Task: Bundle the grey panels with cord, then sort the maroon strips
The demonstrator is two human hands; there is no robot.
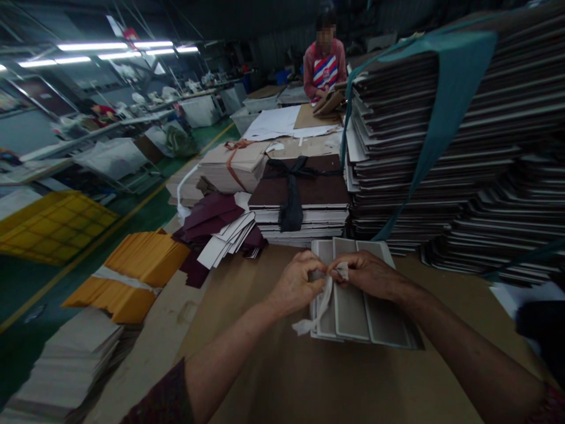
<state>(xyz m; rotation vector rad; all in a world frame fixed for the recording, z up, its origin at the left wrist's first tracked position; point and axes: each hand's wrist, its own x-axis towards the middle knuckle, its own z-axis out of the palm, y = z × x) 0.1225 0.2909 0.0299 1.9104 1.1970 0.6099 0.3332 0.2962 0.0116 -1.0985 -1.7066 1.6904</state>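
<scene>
My left grip (299, 279) and right grip (369, 273) pinched the pale strip (325, 299) over panels (352, 315) lying lengthwise away from me.

Has green floor (22, 350) around the yellow bin (62, 229), a painted yellow line (57, 279) slanting past its right side, long worktables (73, 146) behind it, bright tube lights (92, 46) high above it, and a dark back wall (278, 50) far beyond it to the right
</scene>
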